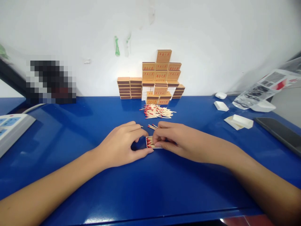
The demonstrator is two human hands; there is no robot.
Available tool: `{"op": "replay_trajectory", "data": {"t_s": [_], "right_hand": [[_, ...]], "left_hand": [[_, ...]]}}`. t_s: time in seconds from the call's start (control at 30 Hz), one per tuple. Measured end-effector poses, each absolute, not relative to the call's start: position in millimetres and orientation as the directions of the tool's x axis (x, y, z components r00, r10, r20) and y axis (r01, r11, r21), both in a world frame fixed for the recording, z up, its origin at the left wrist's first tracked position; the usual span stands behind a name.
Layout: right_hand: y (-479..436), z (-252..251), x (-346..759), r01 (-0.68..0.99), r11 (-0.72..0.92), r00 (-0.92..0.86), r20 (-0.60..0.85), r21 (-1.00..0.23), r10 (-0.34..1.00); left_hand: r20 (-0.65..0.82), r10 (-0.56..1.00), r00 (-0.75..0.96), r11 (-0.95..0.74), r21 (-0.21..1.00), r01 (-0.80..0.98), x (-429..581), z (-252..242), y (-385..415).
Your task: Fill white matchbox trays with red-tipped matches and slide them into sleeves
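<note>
A small white matchbox tray [147, 142] lies on the blue table, with red-tipped matches [150, 142] inside it. My left hand [124, 142] holds the tray's left end between thumb and index finger. Over the tray's right part, my right hand [174, 138] has its fingers pinched together on matches, and the fingers hide that part of the tray. A few loose matches [152, 126] lie just behind the tray, partly covered by my right hand. Farther back is a heap of loose matches [157, 111], heads mostly to the left.
Stacked matchboxes [161, 75] stand against the wall behind the heap. On the right are white empty trays [240, 121], a white earphone case [221, 95], a clear plastic bottle [256, 89] and a dark phone [279, 133]. A white power strip [16, 128] sits at the left.
</note>
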State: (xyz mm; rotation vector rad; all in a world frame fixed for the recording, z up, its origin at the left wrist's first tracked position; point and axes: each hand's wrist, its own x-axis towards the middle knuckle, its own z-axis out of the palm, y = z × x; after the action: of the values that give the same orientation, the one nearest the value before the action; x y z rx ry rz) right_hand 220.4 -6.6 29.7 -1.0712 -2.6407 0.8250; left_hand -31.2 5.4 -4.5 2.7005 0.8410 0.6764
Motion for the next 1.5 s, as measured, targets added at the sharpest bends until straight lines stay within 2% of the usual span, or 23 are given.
{"op": "replay_trajectory", "data": {"t_s": [0.33, 0.6, 0.87, 1.07, 1.5], "right_hand": [[-5.6, 23.5, 213.9, 0.579, 0.609, -0.702, 0.049, -0.542, 0.711], [-5.7, 23.0, 215.4, 0.584, 0.588, -0.701, 0.017, -0.559, 0.713], [-4.0, 27.4, 219.9, 0.601, 0.625, -0.716, 0.012, -0.498, 0.698], [-3.3, 27.9, 218.9, 0.601, 0.642, -0.700, 0.073, -0.476, 0.710], [-6.2, 25.3, 216.4, 0.659, 0.603, -0.667, 0.023, -0.449, 0.745]], "left_hand": [[0.354, 0.583, 0.731, -0.808, 0.344, 0.478, -30.4, -3.2, 5.8], [0.354, 0.588, 0.727, -0.804, 0.351, 0.479, -30.8, -3.5, 5.9], [0.362, 0.584, 0.727, -0.808, 0.341, 0.480, -30.9, -3.5, 5.2], [0.368, 0.572, 0.732, -0.817, 0.332, 0.471, -30.9, -3.5, 6.2], [0.375, 0.574, 0.728, -0.816, 0.331, 0.473, -30.3, -3.7, 5.8]]}}
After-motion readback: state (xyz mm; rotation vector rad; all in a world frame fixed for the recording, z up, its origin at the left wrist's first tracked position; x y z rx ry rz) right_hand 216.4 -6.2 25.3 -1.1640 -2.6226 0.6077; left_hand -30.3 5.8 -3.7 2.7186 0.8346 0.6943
